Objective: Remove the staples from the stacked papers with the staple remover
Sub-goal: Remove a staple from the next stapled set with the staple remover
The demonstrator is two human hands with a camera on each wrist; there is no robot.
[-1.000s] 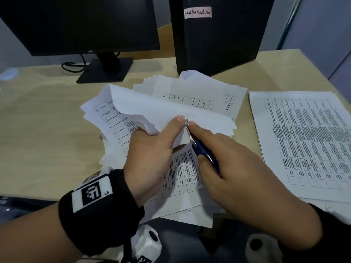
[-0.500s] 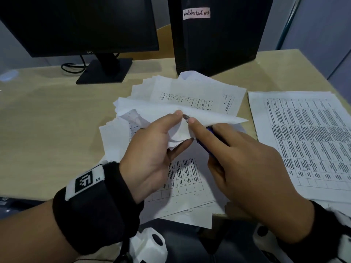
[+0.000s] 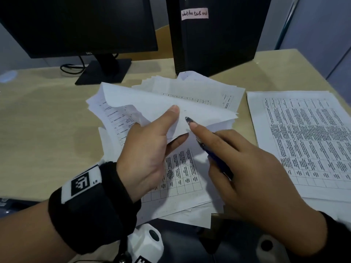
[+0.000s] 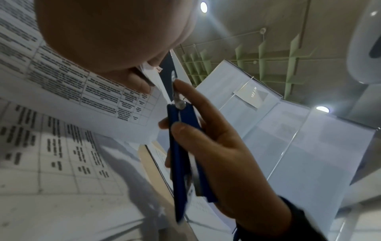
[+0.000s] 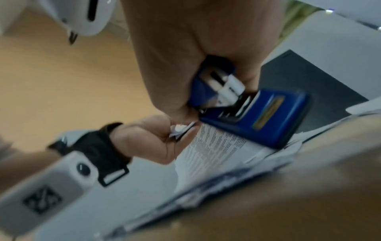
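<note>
Change against the frame half a second back: the folded-over sheets in the left hand [image 3: 150,156] now fan out further to the left, showing more printed lines on their underside. The thumb has slid a little away from the metal tip of the staple remover [image 3: 214,149]; a bare strip of paper now separates thumb and tip, where they were almost touching before. The right hand [image 3: 262,179] sits slightly lower and further right. The surface [image 3: 47,130] and everything at the back are unchanged.

Left hand: thumb on top, fingers [image 3: 178,139] beneath, pinching the corner of the lifted sheets of the stapled papers [image 3: 171,105]. The left wrist view shows the same pinch from below.

Right hand: fingers curled round the blue staple remover, index finger laid along it toward the tip. The metal tip lies on the folded corner just beside the left thumb. Whether a staple is caught in it cannot be told.

Count:
- staple remover: one, in the right hand.
- paper groups: two. One fanned pile under both hands at the middle of the surface; one flat stack of printed tables [image 3: 303,141] to the right, apart from the pile.
- monitor [image 3: 76,25]: one, at back left on its stand.
- black computer tower [image 3: 218,44]: one, at back centre, touching the far edge of the pile, with one handwritten label [image 3: 194,14].
- wristbands: two, one per wrist.
</note>
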